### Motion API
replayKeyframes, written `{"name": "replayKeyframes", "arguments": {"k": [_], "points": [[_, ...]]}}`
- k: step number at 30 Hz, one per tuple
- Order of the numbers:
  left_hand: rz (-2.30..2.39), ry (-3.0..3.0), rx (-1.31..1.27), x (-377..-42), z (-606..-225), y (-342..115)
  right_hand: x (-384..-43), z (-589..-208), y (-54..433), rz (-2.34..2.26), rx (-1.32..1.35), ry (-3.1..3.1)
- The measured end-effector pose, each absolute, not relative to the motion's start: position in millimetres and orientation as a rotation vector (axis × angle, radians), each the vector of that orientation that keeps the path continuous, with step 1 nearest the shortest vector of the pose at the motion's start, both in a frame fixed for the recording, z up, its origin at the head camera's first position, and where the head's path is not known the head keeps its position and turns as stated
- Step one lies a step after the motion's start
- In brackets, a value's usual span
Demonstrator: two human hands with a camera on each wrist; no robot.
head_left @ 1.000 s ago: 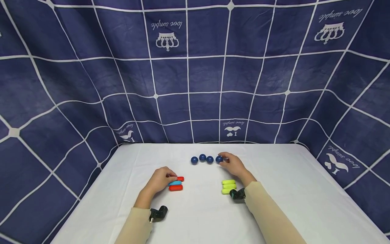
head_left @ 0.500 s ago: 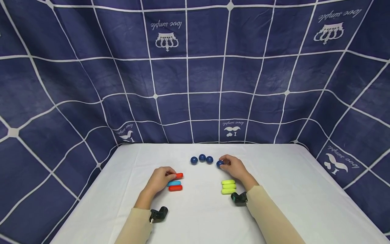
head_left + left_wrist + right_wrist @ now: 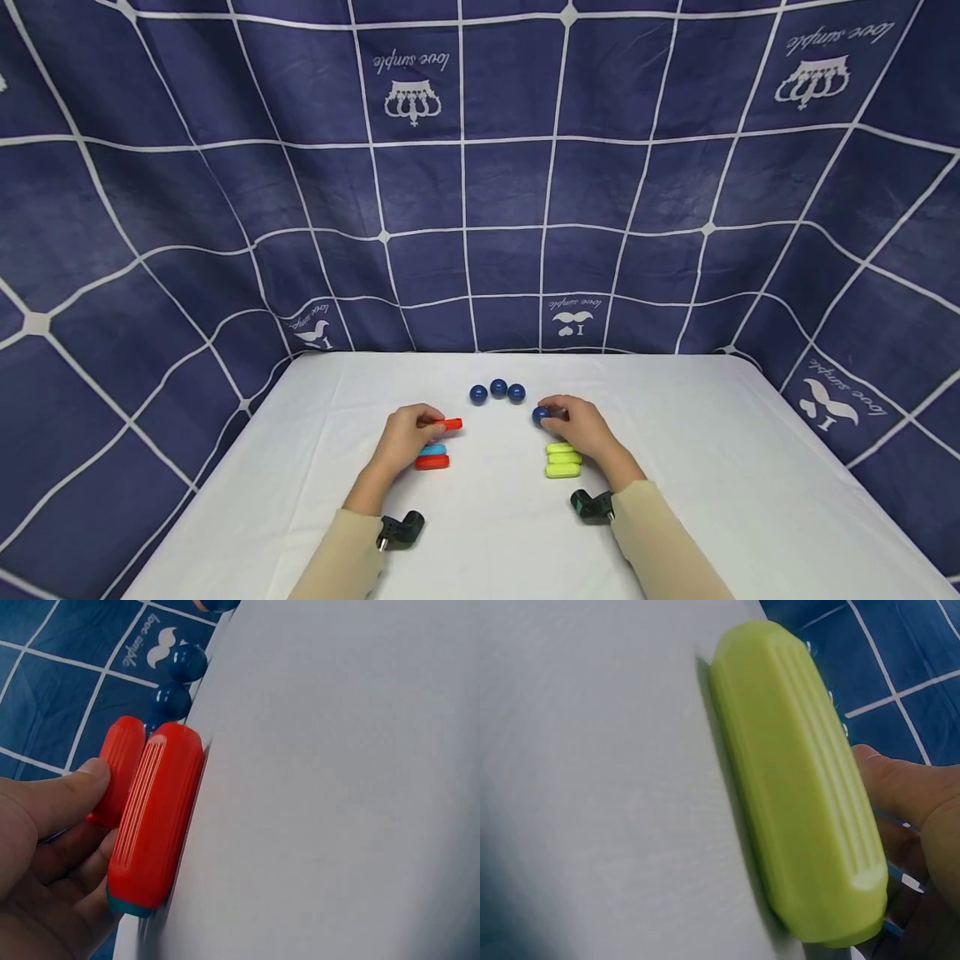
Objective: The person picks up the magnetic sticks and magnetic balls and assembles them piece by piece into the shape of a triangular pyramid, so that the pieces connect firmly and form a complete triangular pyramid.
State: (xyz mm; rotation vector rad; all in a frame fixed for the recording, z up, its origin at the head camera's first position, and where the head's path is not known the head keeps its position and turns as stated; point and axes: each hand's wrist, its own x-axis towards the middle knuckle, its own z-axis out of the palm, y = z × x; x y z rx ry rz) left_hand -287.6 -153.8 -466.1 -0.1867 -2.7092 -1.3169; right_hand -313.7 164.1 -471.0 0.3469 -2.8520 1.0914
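In the head view my left hand (image 3: pixel 408 435) pinches a red ridged oblong piece (image 3: pixel 452 424) between thumb and fingers. Just below it on the white table lie a light-blue oblong piece (image 3: pixel 432 450) and a second red oblong piece (image 3: pixel 432 462). The left wrist view shows the thumb on the held red piece (image 3: pixel 122 761), partly behind the nearer red one (image 3: pixel 156 817). My right hand (image 3: pixel 587 427) pinches a dark blue ball (image 3: pixel 540 414) above the yellow-green oblong pieces (image 3: pixel 563 458). In the right wrist view the nearest yellow-green piece (image 3: pixel 799 780) hides the ball.
Three more dark blue balls (image 3: pixel 498 388) stand in a loose group toward the table's back. The white tablecloth (image 3: pixel 495 525) ends against a navy curtain (image 3: pixel 510 183) with white grid lines. Black wrist cameras (image 3: pixel 402 528) jut from both sleeves.
My left hand has taken the upper red piece off the light-blue one, away from me and slightly right. My right hand has drawn one blue ball toward me, away from the other three.
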Motion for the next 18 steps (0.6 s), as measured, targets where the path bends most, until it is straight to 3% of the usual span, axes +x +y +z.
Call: {"name": "replayKeyframes", "arguments": {"k": [18], "points": [[-1.269,-2.735,-0.367,-302.3,-460.9,-108.5,-307.9,-467.0,149.3,1.031,0.424,-2.866]]}}
